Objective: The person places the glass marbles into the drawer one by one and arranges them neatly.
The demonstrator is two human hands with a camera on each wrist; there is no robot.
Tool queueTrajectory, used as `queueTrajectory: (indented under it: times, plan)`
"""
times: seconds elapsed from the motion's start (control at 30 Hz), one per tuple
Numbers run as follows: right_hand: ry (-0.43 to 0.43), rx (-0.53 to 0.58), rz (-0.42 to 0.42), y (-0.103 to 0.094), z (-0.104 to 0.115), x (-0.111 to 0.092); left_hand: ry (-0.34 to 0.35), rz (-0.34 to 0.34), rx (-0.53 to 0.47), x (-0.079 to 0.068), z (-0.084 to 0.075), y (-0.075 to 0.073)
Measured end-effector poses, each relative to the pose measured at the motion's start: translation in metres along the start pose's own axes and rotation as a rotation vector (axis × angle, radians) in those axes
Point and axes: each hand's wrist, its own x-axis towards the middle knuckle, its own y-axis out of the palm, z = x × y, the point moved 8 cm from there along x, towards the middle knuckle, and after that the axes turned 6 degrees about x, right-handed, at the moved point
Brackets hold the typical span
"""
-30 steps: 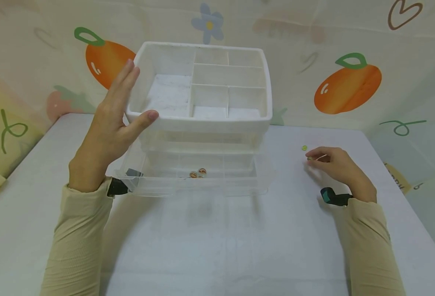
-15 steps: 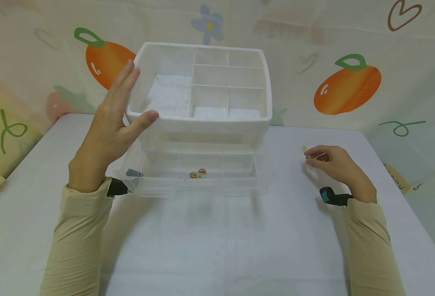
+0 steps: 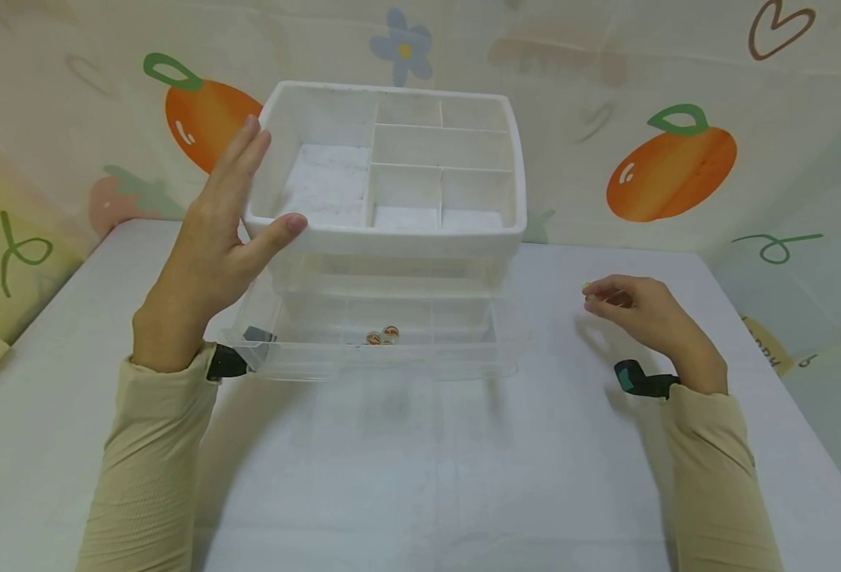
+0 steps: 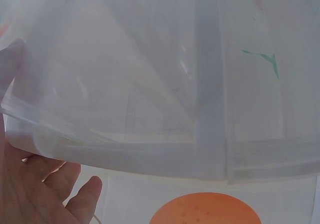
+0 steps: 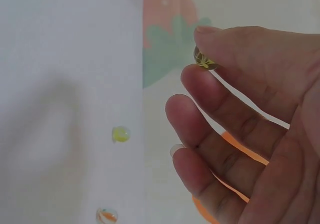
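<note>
A white organizer box (image 3: 384, 242) with a divided top tray stands at the table's back, its clear lower drawer (image 3: 463, 357) pulled out. Several orange-swirled marbles (image 3: 374, 338) lie in the drawer's middle section. My left hand (image 3: 209, 246) rests against the box's upper left side, fingers straight, thumb on the front rim. On the right, my right hand (image 3: 649, 318) pinches a dark marble with a yellow pattern (image 5: 204, 59) between thumb and index fingertip, above the table. Beyond its fingers lie a yellow marble (image 5: 120, 134) and an orange-swirled marble (image 5: 107, 215), seen in the right wrist view.
A white cloth covers the table (image 3: 391, 492). Behind it hangs a patterned curtain (image 3: 563, 48) with printed oranges. The clear drawer juts forward from the box, between the two forearms.
My right hand has shifted slightly left and away from me with the pinched marble, and now partly covers the yellow marble in the head view. The left hand and box stay still.
</note>
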Motion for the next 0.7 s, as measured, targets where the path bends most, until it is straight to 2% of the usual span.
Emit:
queueTrajectory:
  times: [0.3,0.7]
  plan:
    - [-0.018,-0.004,-0.021,-0.004,0.011,-0.001,-0.001,0.003,0.000,0.000,-0.001,0.000]
    - [-0.078,-0.005,-0.124,-0.012,0.032,-0.008,0.011,-0.003,0.002,0.000,-0.001,0.000]
